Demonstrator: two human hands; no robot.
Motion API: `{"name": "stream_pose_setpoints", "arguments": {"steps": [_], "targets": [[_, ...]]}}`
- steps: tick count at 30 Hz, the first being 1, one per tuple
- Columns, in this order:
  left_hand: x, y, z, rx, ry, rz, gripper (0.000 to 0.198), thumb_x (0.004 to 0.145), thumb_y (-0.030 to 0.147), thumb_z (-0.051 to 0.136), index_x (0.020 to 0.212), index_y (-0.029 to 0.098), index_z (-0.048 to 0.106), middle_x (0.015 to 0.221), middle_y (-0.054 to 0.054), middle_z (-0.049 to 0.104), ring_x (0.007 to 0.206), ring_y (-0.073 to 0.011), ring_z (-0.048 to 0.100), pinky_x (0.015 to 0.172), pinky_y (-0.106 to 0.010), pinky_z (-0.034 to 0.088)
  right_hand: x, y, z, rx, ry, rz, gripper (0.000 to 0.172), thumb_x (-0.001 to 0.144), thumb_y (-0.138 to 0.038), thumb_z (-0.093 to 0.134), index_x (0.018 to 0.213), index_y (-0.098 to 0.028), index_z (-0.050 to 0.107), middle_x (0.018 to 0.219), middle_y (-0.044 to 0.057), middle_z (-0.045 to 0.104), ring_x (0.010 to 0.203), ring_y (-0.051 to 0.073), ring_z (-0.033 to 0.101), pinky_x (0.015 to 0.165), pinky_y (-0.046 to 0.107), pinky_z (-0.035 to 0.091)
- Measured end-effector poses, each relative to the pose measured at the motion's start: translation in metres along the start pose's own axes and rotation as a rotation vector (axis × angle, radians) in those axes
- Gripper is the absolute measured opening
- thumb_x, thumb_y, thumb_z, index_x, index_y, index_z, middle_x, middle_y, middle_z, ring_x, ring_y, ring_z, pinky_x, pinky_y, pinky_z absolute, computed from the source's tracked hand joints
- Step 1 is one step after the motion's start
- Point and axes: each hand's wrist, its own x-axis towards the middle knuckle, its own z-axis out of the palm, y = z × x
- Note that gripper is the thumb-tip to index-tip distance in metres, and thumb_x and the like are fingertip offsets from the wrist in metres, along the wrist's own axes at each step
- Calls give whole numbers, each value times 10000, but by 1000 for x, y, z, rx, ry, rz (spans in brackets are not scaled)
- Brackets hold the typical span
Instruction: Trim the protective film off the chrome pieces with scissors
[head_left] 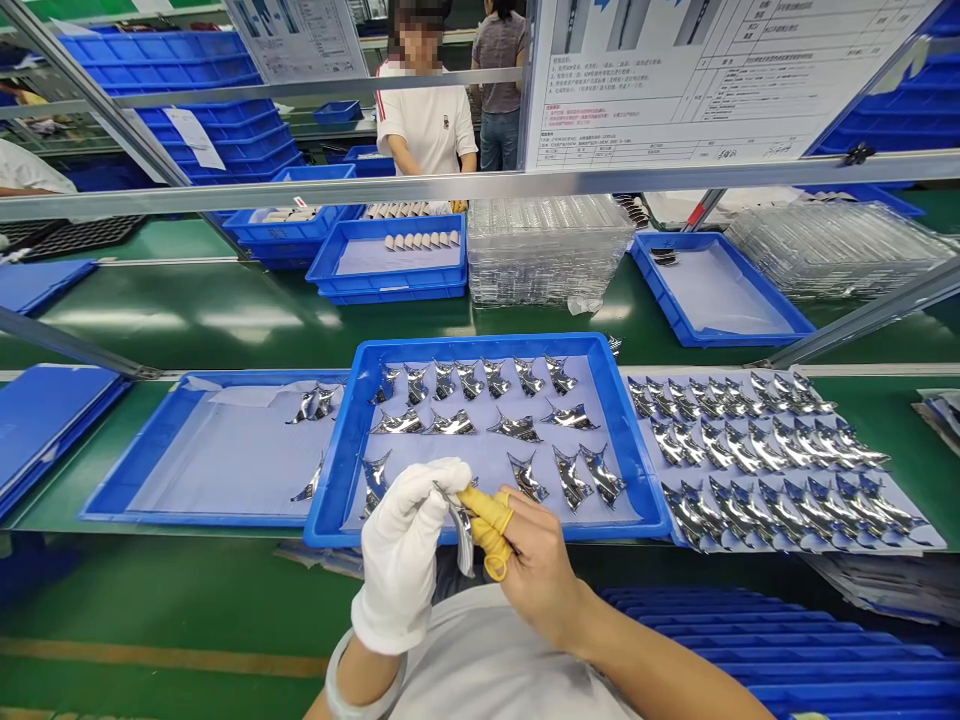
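Note:
My left hand (401, 550), in a white cotton glove, and my right hand (529, 550), with yellow finger cots on its fingers, pinch a small mirror-bright metal piece (463, 530) between them, low over the near rim of a blue plastic tray (480, 345). Its far end is hidden by the glove. Several similar curved chrome pieces (517, 428) lie in rows on the tray's pale liner. A few more (315, 403) rest in a blue tray to the left, and many overlap in rows on a sheet (780, 460) to the right.
Beyond the trays, stacked clear plastic trays (547, 250) stand on the green bench (187, 320). Blue trays hold pale small parts. A metal rail (480, 185) and an instruction sheet (720, 80) cross overhead. A co-worker (427, 125) stands across the bench. Blue crates (787, 640) lie at lower right.

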Motion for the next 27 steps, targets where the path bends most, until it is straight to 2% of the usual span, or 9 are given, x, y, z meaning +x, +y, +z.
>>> {"name": "stream_pose_setpoints", "arguments": {"steps": [4,6,9,11,13,16,20,24,27], "targets": [[2,0,3,14,-43,21,265,964,162,590,1128,292,753,1116,0,759,1081,-142,664,990,-249,510,4,0,0,22,28,55,300,986,-90,477,773,-168,673,620,-13,457,589,153,396,541,280,323],[2,0,3,12,-37,19,276,969,161,580,1144,291,748,1111,-2,758,1069,-140,665,973,-243,517,6,0,-2,50,40,61,295,993,-98,479,800,-169,691,618,-19,451,582,150,392,535,278,321],[4,0,0,14,-6,32,288,975,160,568,1166,289,740,1101,-5,754,1055,-139,661,952,-243,525,8,-1,-5,90,22,22,250,1009,-116,479,993,-170,723,639,-17,473,597,159,411,545,280,347],[5,-1,-3,39,7,67,283,970,158,572,1164,277,741,1088,-14,754,1070,-156,655,971,-271,522,7,0,-7,92,13,-35,263,1020,-126,478,1168,-168,691,678,-2,516,622,169,436,564,286,379],[7,-1,-5,62,21,111,274,963,153,579,1152,264,743,1070,-24,757,1093,-178,652,988,-307,518,6,1,-8,74,15,-104,292,1026,-126,475,1253,-163,654,694,6,526,621,173,431,561,290,381],[10,0,-4,79,53,169,249,952,151,593,1120,253,747,1032,-30,762,1105,-204,658,994,-348,520,5,1,-7,44,4,-172,245,1022,-121,474,1139,-149,687,651,-9,471,578,164,383,534,293,342],[13,5,0,84,71,213,185,945,189,613,1051,245,755,964,-30,756,1046,-229,680,1026,-434,512,7,0,-6,9,-1,-181,243,1024,-137,468,943,-151,698,623,-12,447,558,156,371,514,290,318],[12,8,2,66,76,171,169,948,218,613,1024,263,757,944,-22,747,1022,-229,681,1052,-475,498,9,1,-6,-5,3,-174,264,1016,-128,456,926,-163,701,614,-14,443,549,156,365,517,296,317],[9,7,4,42,88,134,172,951,216,609,1025,268,756,963,-24,740,1042,-227,673,1046,-454,499,7,4,-4,-19,2,-157,280,987,-96,438,1011,-168,708,624,-10,444,557,164,371,518,298,310]]}}
